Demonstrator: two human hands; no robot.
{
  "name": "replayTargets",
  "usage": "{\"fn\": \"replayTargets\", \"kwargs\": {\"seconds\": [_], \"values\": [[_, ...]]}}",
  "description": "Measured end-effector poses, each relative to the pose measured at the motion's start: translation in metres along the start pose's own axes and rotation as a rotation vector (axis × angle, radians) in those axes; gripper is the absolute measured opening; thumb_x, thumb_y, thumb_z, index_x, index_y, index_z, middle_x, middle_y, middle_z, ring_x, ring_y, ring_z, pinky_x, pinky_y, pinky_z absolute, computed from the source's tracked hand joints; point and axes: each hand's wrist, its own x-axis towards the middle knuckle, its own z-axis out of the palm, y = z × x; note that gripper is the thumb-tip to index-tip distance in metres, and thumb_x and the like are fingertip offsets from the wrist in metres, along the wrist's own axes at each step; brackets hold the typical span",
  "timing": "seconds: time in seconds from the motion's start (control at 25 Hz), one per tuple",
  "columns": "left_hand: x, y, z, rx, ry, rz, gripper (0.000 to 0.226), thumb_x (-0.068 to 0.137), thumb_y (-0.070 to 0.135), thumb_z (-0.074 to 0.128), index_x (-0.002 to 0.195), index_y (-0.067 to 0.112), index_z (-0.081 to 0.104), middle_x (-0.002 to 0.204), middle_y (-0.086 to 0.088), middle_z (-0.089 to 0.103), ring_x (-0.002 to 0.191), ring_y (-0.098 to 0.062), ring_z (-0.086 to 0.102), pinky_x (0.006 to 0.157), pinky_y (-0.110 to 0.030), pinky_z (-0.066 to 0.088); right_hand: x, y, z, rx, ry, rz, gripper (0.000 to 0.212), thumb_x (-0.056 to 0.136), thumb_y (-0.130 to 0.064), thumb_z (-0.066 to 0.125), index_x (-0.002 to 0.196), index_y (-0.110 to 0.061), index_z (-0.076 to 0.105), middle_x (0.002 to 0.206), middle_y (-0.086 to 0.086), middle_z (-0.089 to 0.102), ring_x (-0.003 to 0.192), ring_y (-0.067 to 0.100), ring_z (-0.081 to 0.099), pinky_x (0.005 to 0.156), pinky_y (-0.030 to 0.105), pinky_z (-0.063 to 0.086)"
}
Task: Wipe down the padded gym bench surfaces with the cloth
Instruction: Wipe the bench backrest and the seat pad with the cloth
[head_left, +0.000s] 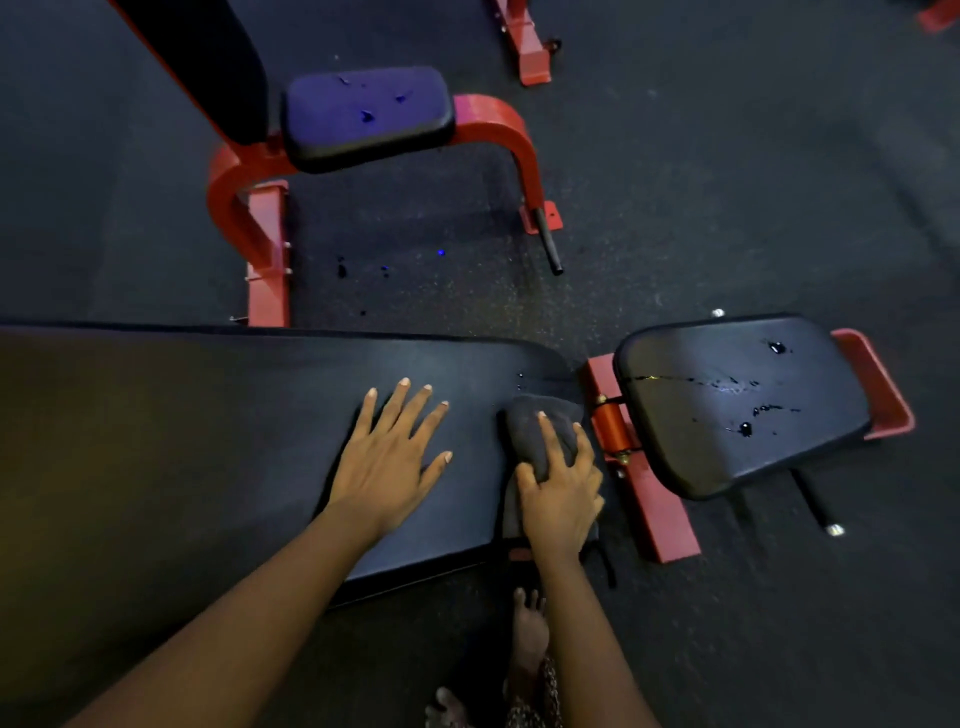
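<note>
A long black padded bench back (208, 441) lies across the lower left. My left hand (389, 457) rests flat on it, fingers spread, holding nothing. My right hand (561, 493) presses a dark grey cloth (535, 421) onto the pad's right end, fingers curled over the cloth. To the right sits the separate black seat pad (737, 405), with wet droplets and streaks on it. A few droplets also shine on the long pad just above the cloth.
The red frame (644, 504) joins the two pads. Another red bench with a dark seat pad (369, 114) bearing droplets stands behind, on dark rubber flooring (727, 182). My bare feet (530, 634) are on the floor below the bench.
</note>
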Motion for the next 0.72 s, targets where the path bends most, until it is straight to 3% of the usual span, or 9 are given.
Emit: {"fn": "replayTargets", "kwargs": {"seconds": [0.12, 0.24, 0.4, 0.56, 0.72], "values": [[-0.001, 0.007, 0.016, 0.055, -0.078, -0.017, 0.073, 0.093, 0.056, -0.001, 0.141, 0.016, 0.036, 0.148, -0.01, 0.036, 0.141, -0.03, 0.023, 0.114, -0.049, 0.009, 0.044, 0.048, -0.01, 0.078, -0.011, 0.231, 0.063, 0.085, -0.031, 0.058, 0.139, -0.047, 0.03, 0.15, 0.002, 0.026, 0.124, 0.034, 0.038, 0.098, 0.05, 0.036], [-0.001, 0.008, 0.018, 0.081, -0.086, -0.033, 0.072, 0.092, 0.056, 0.003, 0.142, 0.014, 0.034, 0.149, -0.013, 0.032, 0.141, -0.03, 0.021, 0.113, -0.053, 0.013, 0.072, 0.074, -0.019, 0.101, -0.115, 0.218, 0.062, 0.087, -0.026, 0.056, 0.142, -0.04, 0.03, 0.148, 0.01, 0.029, 0.123, 0.036, 0.041, 0.099, 0.046, 0.039], [0.001, 0.009, 0.019, 0.077, -0.093, -0.038, 0.072, 0.093, 0.056, 0.003, 0.142, 0.013, 0.034, 0.15, -0.013, 0.03, 0.142, -0.031, 0.019, 0.113, -0.054, 0.015, 0.075, 0.026, -0.033, 0.199, -0.076, -0.041, 0.065, 0.084, -0.021, 0.058, 0.141, -0.041, 0.031, 0.15, 0.006, 0.026, 0.13, 0.029, 0.037, 0.102, 0.04, 0.034], [0.002, 0.01, 0.02, 0.105, -0.092, -0.024, 0.073, 0.093, 0.055, 0.004, 0.139, 0.01, 0.038, 0.15, -0.013, 0.031, 0.141, -0.031, 0.02, 0.112, -0.055, 0.017, 0.056, -0.09, -0.004, -0.05, -0.208, -0.51, 0.069, 0.084, -0.038, 0.054, 0.141, -0.05, 0.018, 0.156, -0.001, 0.01, 0.135, 0.03, 0.024, 0.104, 0.053, 0.026], [0.004, 0.01, 0.018, 0.12, -0.075, -0.03, 0.069, 0.093, 0.054, 0.008, 0.142, 0.014, 0.035, 0.152, -0.012, 0.027, 0.142, -0.031, 0.019, 0.112, -0.055, 0.019, 0.081, -0.074, 0.015, -0.063, -0.213, -0.529, 0.069, 0.08, -0.042, 0.052, 0.141, -0.049, 0.021, 0.156, -0.002, 0.014, 0.132, 0.032, 0.028, 0.098, 0.054, 0.032]]}}
